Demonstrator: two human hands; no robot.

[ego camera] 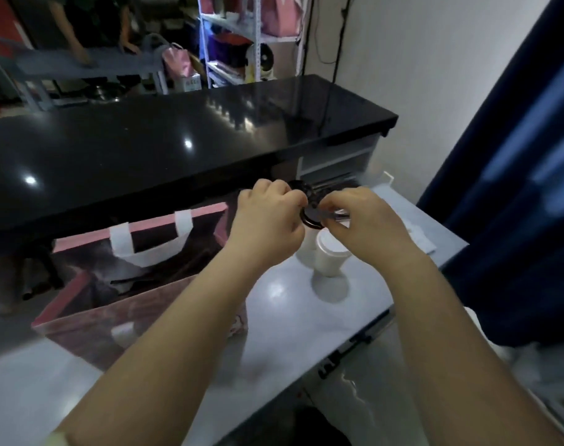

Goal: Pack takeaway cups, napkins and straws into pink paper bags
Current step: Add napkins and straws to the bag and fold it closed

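I see left hand [268,217] and right hand [364,220] at frame centre, fingers curled, both pinching black lid [311,217]. White cup [332,255] stands uncapped just below on worktop [290,317]; pink bag [190,214] open centre-left. My worry: lid slips from pinch, drops, tips cup.

1. The black counter top [177,140] is shining like polished stone, glossy and smooth, mirroring points of light.
2. The grey surface [290,323] is looking smooth with a soft sheen, throwing back blurred reflections.
3. The pink paper bag [91,326] is showing matt paper walls, and its white handles [145,252] are looking like flat matt strips.
4. The white cups [330,262] are appearing as plain matt paper.
5. The black lid [311,218] is looking like smooth plastic with a slight gloss.
6. The dark blue curtain [515,220] is hanging as soft matt cloth.
7. The shelving rack [258,43] is showing white-painted metal.
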